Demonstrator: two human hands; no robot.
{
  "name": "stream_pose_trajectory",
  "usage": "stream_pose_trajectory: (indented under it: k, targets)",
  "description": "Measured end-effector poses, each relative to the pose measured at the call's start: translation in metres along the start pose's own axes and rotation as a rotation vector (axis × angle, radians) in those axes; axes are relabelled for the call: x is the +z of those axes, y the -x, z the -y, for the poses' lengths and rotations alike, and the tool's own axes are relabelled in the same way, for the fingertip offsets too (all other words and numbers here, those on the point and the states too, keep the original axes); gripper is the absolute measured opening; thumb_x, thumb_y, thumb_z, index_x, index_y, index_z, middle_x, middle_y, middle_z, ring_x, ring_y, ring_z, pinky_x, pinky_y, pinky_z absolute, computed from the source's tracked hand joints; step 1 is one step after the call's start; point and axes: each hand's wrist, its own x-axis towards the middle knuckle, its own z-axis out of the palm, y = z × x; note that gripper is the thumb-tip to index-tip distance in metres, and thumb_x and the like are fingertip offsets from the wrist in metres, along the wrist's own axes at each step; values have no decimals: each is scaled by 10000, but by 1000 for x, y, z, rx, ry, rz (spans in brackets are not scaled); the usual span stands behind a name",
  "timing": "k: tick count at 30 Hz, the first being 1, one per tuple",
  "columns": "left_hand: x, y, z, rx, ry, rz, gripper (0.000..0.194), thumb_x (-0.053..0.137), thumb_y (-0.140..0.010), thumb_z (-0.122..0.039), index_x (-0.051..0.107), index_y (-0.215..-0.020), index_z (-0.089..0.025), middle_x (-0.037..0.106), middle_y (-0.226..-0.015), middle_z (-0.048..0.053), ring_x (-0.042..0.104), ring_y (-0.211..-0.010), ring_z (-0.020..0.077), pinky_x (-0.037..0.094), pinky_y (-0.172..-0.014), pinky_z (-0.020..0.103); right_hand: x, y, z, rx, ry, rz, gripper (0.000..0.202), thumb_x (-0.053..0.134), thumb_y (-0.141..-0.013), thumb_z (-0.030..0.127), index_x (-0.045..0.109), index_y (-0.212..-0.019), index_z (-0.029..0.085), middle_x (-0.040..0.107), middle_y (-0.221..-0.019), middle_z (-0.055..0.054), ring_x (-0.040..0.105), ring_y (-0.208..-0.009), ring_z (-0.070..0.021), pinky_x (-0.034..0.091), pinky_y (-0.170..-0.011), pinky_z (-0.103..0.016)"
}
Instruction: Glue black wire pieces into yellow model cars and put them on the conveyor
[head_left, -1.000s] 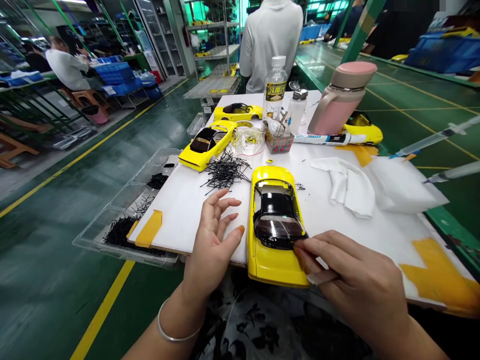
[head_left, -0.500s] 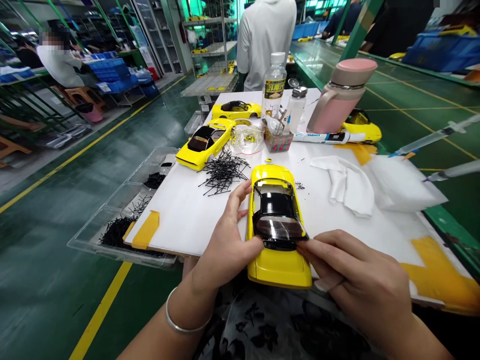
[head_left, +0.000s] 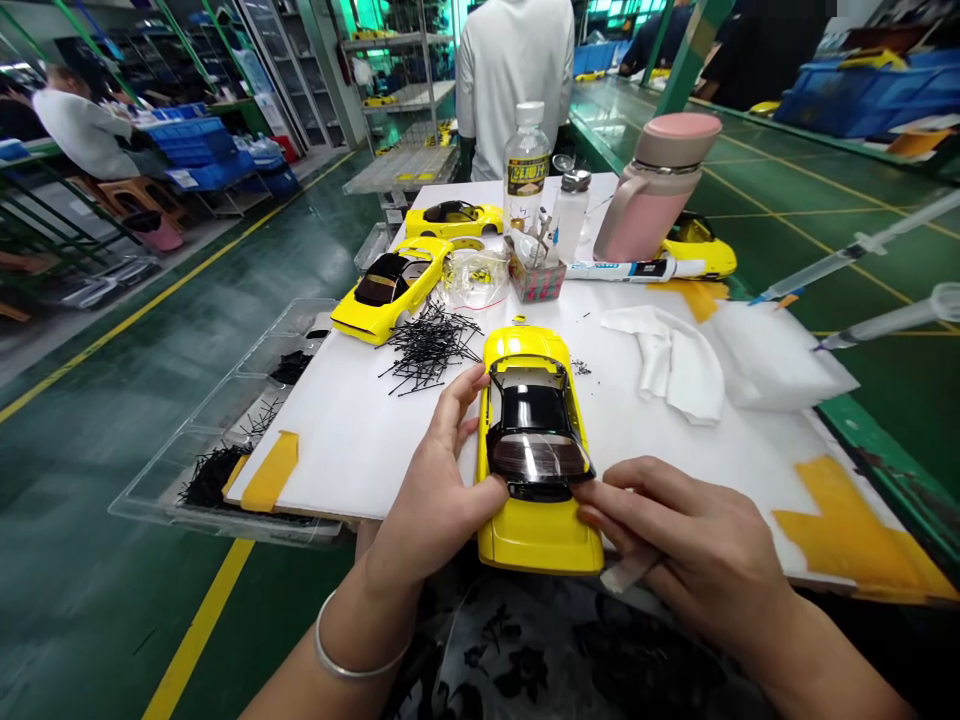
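A yellow toy car body (head_left: 540,535) with a black roof lies at the near edge of the white board (head_left: 337,430), its rear toward me. My left hand (head_left: 442,470) grips its left side, thumb on the corner by the rear window. My right hand (head_left: 682,520) pinches the right corner of the dark, clear rear window piece (head_left: 541,456), which sticks out slightly past the body there. Something pale shows under the right fingers. Left of the car is a pile of black pins (head_left: 429,345). Tiny dark bits (head_left: 581,368) lie to its right.
Two yellow car bodies (head_left: 390,290) (head_left: 454,218), a plastic bottle (head_left: 526,170), a small box (head_left: 537,280), a pink flask (head_left: 656,190) and a white cloth (head_left: 667,365) stand or lie beyond. Syringes (head_left: 862,245) are at right, a clear tray (head_left: 217,430) at left. A person (head_left: 514,80) stands behind.
The view has shifted a little, so the board and car appear further left. Both hands keep their hold on the car and window piece, with barely any change in finger position.
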Motion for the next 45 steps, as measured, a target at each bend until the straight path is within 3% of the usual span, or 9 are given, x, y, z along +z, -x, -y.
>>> stream_pose_trajectory:
  k: [9,12,16,20,22,27,32,38,45]
  targets:
    - [-5,4,5,20,30,60,890,681,-794,-56,357,-1569,-350,367,-1668,18,294,-1581,252,238,-1324,444,-5,-4,-19,-78,-137,90,233,597,-973,125,744,-1127,221,742,-1089,-62,709,-814,-109,535,-676,-195]
    - [-10,7,6,17,100,76,899,727,-820,-120,333,-1580,-395,331,-1689,3,239,-1601,262,208,-1326,479,-9,2,-27,70,-304,-28,212,574,-1024,265,754,-1130,230,726,-1046,-66,700,-834,-130,553,-717,-226]
    - [-11,4,9,-1,205,64,853,802,-839,-335,364,-1568,-402,352,-1684,23,250,-1597,294,201,-1314,516,-19,14,-45,376,-393,-303,481,381,-1076,480,779,-1041,214,675,-925,-83,638,-821,-188,535,-711,-314]
    - [-5,2,11,-21,161,-7,703,753,-900,-354,431,-1524,-405,393,-1662,18,288,-1585,272,216,-1310,502,-29,17,-57,618,-461,-278,610,370,-1056,588,804,-911,185,584,-689,-46,527,-558,-135,440,-490,-271]
    - [-3,3,10,-23,130,-11,753,787,-875,-312,424,-1528,-406,396,-1660,17,300,-1581,265,241,-1306,475,-36,11,-59,678,-575,-304,596,435,-1023,631,802,-916,173,676,-773,-88,624,-602,-160,455,-445,-258]
    - [-2,6,3,-40,74,-10,756,806,-857,-274,449,-1508,-415,370,-1678,-4,332,-1567,269,396,-1245,388,-48,-36,-61,770,-530,-121,270,813,-816,424,793,-878,163,770,-843,-90,674,-613,-164,515,-491,-243]
    - [-2,9,6,-41,40,-64,746,819,-843,-296,461,-1486,-417,392,-1666,3,360,-1552,284,399,-1240,401,-32,-80,-72,750,-541,-36,120,812,-735,255,762,-757,149,714,-682,-36,605,-541,-120,494,-486,-234]
    - [-3,13,8,-59,51,-132,687,777,-880,-316,468,-1485,-414,405,-1657,20,325,-1568,295,426,-1224,408,-3,-74,-86,697,-598,-56,122,767,-750,260,750,-789,146,757,-788,-67,675,-652,-152,543,-532,-243]
    - [-3,14,6,-157,164,-223,650,784,-875,-279,523,-1454,-419,447,-1635,7,347,-1559,284,414,-1229,380,2,-65,-95,640,-568,-22,72,755,-758,245,788,-759,181,778,-773,-51,687,-618,-147,561,-571,-262]
